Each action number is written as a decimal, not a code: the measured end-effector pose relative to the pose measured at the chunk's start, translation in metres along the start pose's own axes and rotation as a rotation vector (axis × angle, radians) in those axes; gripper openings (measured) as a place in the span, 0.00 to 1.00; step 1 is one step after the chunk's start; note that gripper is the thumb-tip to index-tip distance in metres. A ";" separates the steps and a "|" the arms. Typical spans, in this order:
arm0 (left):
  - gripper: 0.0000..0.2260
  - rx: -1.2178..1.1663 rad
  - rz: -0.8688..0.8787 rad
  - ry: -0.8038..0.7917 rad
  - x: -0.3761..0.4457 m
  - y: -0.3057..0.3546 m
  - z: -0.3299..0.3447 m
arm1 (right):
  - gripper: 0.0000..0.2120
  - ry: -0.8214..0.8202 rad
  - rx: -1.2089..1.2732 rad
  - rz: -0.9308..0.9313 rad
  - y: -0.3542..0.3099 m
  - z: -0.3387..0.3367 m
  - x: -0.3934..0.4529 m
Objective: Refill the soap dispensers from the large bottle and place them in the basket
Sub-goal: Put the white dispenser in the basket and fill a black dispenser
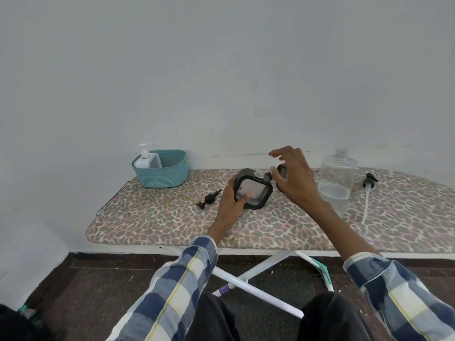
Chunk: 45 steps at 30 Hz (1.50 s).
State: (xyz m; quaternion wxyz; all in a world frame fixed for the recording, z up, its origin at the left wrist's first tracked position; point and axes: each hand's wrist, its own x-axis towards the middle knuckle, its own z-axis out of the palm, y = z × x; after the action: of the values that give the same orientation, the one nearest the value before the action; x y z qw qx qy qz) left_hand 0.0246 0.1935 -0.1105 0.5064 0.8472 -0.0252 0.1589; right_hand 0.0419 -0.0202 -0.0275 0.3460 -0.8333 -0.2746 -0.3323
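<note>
1. Two hands meet at the black-framed soap dispenser (253, 189) mid-counter: the left hand (232, 201) grips its left side, tilting it.
2. The right hand (293, 178), fingers loosely spread, hovers just right of its uncapped neck; whether it holds the dark piece beneath, I cannot tell.
3. The large bottle (338, 179) stands right; the pump (208, 200) lies left, the basket (161, 172) far left.
</note>
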 end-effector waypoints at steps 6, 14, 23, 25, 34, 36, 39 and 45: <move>0.34 0.025 0.036 0.011 0.005 -0.011 0.006 | 0.20 0.511 -0.231 0.134 0.011 -0.038 -0.015; 0.35 0.004 0.043 0.006 0.002 -0.011 0.005 | 0.47 0.503 -0.167 0.573 0.057 -0.028 -0.052; 0.34 0.020 0.084 0.019 0.001 -0.012 0.005 | 0.48 0.313 -0.033 0.591 0.078 -0.017 -0.071; 0.34 0.000 0.058 0.021 -0.001 -0.012 0.005 | 0.49 0.240 -0.049 0.512 0.076 -0.017 -0.067; 0.26 -0.271 -0.108 0.023 0.000 -0.017 0.001 | 0.50 -0.085 -0.302 0.266 0.058 -0.009 -0.056; 0.23 -0.329 -0.119 0.039 -0.001 -0.016 0.001 | 0.48 -0.117 -0.338 0.233 0.051 -0.008 -0.056; 0.18 -0.418 -0.109 0.067 -0.005 -0.008 0.000 | 0.47 -0.157 -0.392 0.196 0.044 -0.006 -0.056; 0.18 -0.492 -0.134 0.071 -0.008 -0.009 0.000 | 0.51 -0.226 -0.463 0.158 0.037 -0.006 -0.055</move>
State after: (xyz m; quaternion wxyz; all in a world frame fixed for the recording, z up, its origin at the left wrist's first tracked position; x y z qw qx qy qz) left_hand 0.0189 0.1972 -0.1200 0.7073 0.6921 0.0105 0.1437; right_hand 0.0310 -0.0596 -0.0798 0.1385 -0.9409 -0.1623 -0.2632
